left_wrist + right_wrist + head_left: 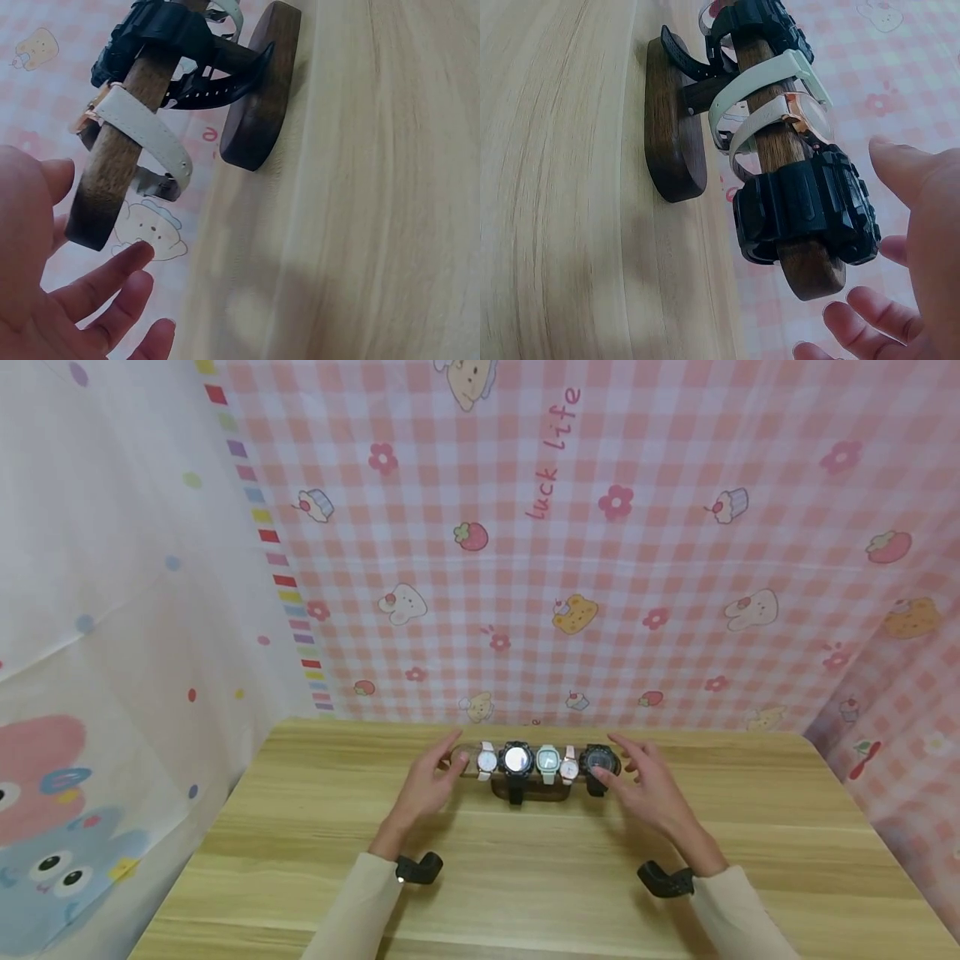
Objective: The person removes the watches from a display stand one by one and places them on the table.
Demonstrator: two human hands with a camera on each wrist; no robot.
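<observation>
A dark wooden watch stand (262, 97) carries several wristwatches along its crossbar (109, 180). From the left, the head view shows a white-strapped watch (487, 762), a black watch (517, 760) with a bright face, a mint-green watch (548, 760), a pale-strapped watch (569, 768) with a rose-gold case, and a bulky black watch (597, 761). My left hand (429, 783) is at the bar's left end, fingers spread around it with gaps showing in the left wrist view. At the right end my right hand (651, 789) has its fingers spread beside the bulky black watch.
The stand is near the back edge of a light wooden table (525, 877). Behind it hangs a pink checked cloth (510, 577) with printed flowers and animals. A white patterned cloth (142, 610) hangs on the left. Each wrist bears a black camera mount (420, 868).
</observation>
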